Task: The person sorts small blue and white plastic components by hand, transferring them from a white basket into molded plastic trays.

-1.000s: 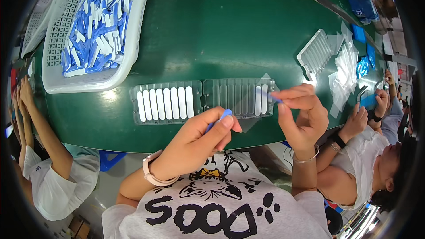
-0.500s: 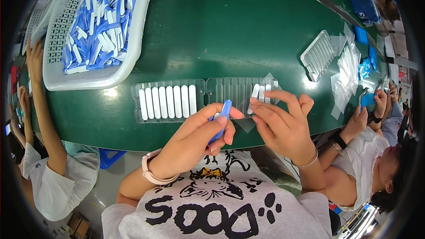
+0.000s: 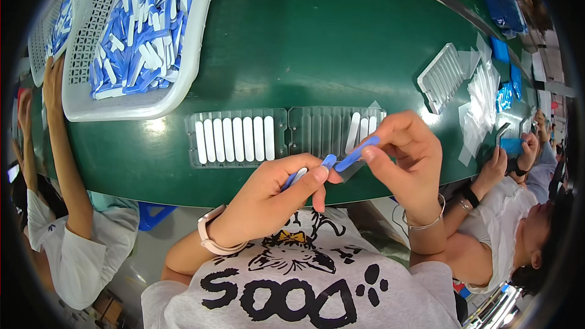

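Note:
My left hand (image 3: 268,192) is closed on a few narrow strips with rounded ends, blue on one side and white on the other; a blue strip's tip (image 3: 329,161) pokes out past the thumb. Pinched between my right thumb and fingers is one blue strip (image 3: 354,155), its lower end close to the left fingertips; my right hand (image 3: 409,167) hovers over the case's right edge. Beyond both hands lies an opened clear plastic case (image 3: 320,129) with grooves. Several white strips (image 3: 235,139) fill its left half side by side. A few white strips (image 3: 354,129) sit at the right half's right end, partly hidden by my hand.
A white basket (image 3: 137,113) heaped with blue-and-white strips stands at the far left, another basket behind it. Another clear grooved tray (image 3: 440,76) and clear plastic sleeves (image 3: 481,100) lie at the right. Co-workers' arms (image 3: 66,158) reach in on both sides.
My right hand has moved from the strips in the case's right half toward my left hand and now pinches a blue strip. The left hand has turned slightly, keeping its strips.

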The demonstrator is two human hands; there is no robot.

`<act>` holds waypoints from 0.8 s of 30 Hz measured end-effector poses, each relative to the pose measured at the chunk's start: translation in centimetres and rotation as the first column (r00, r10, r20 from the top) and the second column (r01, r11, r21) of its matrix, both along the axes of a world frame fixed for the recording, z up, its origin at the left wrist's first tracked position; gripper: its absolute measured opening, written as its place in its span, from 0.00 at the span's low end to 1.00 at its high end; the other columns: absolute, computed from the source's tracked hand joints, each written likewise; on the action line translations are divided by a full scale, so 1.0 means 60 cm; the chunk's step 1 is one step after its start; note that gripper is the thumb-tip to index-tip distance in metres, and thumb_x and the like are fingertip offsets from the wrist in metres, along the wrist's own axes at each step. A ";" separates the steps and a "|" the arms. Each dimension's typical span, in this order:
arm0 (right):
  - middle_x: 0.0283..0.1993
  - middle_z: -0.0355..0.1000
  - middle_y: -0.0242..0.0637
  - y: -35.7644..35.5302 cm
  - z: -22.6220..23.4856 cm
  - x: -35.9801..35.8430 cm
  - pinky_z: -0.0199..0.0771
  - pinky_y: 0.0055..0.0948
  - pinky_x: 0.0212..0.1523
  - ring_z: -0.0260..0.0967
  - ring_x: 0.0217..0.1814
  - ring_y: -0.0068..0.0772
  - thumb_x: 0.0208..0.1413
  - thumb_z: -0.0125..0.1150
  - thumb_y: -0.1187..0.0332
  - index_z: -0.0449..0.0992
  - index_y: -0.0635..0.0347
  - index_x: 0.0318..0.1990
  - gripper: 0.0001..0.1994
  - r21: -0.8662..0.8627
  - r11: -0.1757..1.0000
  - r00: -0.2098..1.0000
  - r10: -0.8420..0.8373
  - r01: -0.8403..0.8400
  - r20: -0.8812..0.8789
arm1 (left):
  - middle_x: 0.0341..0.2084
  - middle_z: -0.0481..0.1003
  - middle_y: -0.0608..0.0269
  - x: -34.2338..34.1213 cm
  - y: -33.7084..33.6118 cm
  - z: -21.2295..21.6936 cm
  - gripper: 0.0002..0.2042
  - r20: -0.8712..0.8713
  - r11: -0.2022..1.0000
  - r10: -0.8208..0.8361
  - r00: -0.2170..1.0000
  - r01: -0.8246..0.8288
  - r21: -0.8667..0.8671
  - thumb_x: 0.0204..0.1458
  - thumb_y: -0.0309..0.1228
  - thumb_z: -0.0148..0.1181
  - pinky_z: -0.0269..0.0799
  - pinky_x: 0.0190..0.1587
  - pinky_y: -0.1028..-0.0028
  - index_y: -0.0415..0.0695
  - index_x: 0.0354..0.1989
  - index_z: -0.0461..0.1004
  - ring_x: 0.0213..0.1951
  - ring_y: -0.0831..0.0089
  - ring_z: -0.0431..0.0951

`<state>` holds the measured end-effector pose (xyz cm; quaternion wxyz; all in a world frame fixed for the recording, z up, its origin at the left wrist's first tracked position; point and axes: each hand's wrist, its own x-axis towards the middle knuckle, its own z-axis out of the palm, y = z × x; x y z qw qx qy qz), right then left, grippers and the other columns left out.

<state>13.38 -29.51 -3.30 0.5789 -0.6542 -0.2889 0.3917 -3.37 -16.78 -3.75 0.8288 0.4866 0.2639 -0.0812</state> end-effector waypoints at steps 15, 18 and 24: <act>0.44 0.75 0.29 -0.003 -0.015 -0.044 0.57 0.32 0.35 0.64 0.37 0.32 0.35 0.67 0.72 0.76 0.59 0.31 0.11 -0.191 0.966 0.120 0.214 -0.174 0.970 | 0.24 0.70 0.69 -0.010 0.011 -0.011 0.12 -0.041 0.973 0.130 0.991 -0.136 -0.189 0.62 0.31 0.43 0.49 0.20 0.86 0.41 0.47 0.71 0.18 0.89 0.54; 0.51 0.70 0.37 -0.007 -0.007 -0.063 0.55 0.38 0.41 0.60 0.48 0.34 0.38 0.65 0.60 0.78 0.64 0.36 0.19 -0.376 0.919 0.042 0.383 -0.117 0.923 | 0.24 0.70 0.69 -0.012 0.013 -0.014 0.13 -0.027 0.963 0.139 0.990 -0.141 -0.229 0.61 0.29 0.43 0.50 0.21 0.86 0.41 0.50 0.70 0.19 0.88 0.55; 0.55 0.66 0.36 -0.004 0.009 -0.064 0.48 0.42 0.45 0.58 0.51 0.36 0.37 0.67 0.58 0.78 0.66 0.37 0.21 -0.428 0.898 0.185 0.440 -0.105 0.879 | 0.26 0.71 0.71 -0.013 0.005 -0.012 0.13 -0.043 0.971 0.189 0.981 -0.193 -0.140 0.63 0.31 0.43 0.51 0.22 0.86 0.42 0.51 0.70 0.20 0.89 0.56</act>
